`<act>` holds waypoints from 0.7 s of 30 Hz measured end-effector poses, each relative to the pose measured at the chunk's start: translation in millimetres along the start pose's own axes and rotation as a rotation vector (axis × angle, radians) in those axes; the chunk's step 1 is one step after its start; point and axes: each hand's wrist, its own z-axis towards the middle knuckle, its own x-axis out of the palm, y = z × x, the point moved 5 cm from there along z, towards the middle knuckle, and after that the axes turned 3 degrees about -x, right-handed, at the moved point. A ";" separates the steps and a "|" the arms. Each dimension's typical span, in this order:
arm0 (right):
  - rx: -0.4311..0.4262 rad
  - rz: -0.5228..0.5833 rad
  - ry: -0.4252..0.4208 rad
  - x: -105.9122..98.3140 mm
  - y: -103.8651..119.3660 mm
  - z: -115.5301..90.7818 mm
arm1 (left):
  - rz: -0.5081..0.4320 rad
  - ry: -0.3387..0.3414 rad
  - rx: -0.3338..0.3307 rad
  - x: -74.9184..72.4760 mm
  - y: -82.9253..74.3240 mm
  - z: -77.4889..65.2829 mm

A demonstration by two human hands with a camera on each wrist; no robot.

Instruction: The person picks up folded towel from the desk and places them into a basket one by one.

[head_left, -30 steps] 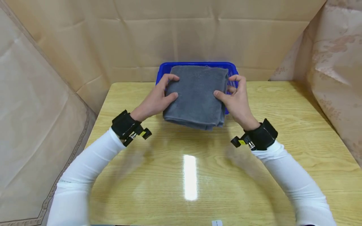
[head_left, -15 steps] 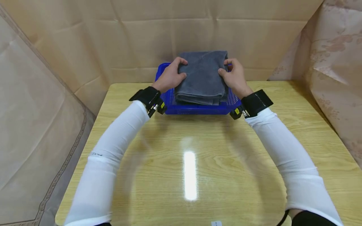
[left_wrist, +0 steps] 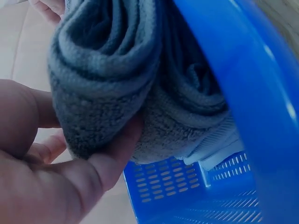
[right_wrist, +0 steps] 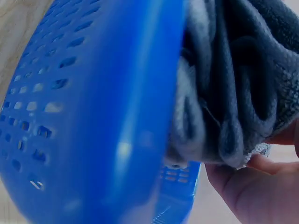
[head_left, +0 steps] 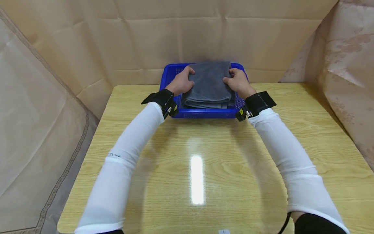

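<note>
A folded grey towel (head_left: 208,81) lies within the rim of a blue plastic basket (head_left: 204,113) near the table's far edge. My left hand (head_left: 181,81) grips the towel's left side, thumb on top. On the opposite side my right hand (head_left: 240,83) pinches it between thumb and fingers. The left wrist view shows my fingers curled under the thick upper fold of the towel (left_wrist: 103,88). Beneath that fold sits another folded grey cloth (left_wrist: 180,116); whether it is a separate piece I cannot tell. Through the right wrist view, folded layers (right_wrist: 233,93) press close to the basket wall.
The wooden table (head_left: 163,182) reaches from the basket toward me, with a bright light reflection at its middle. Beige cloth (head_left: 146,39) hangs behind the basket. Other drapes close off the left and right sides. A small white label (head_left: 224,231) shows at the near edge.
Both hands have carried the towel away from me, over the basket, then lowered it inside the rim. The basket's front wall, hidden at first, now shows.
</note>
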 end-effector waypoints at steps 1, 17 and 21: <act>0.004 0.001 0.022 1.4 -1.0 -1.2 | 0.008 0.013 -0.006 1.1 0.7 -0.6; -0.275 -0.331 -0.046 2.0 10.3 -26.6 | 0.362 0.152 -0.072 11.8 -0.5 -19.9; -0.348 -0.399 0.000 5.4 10.5 -32.7 | 0.412 0.147 -0.034 13.1 1.0 -23.9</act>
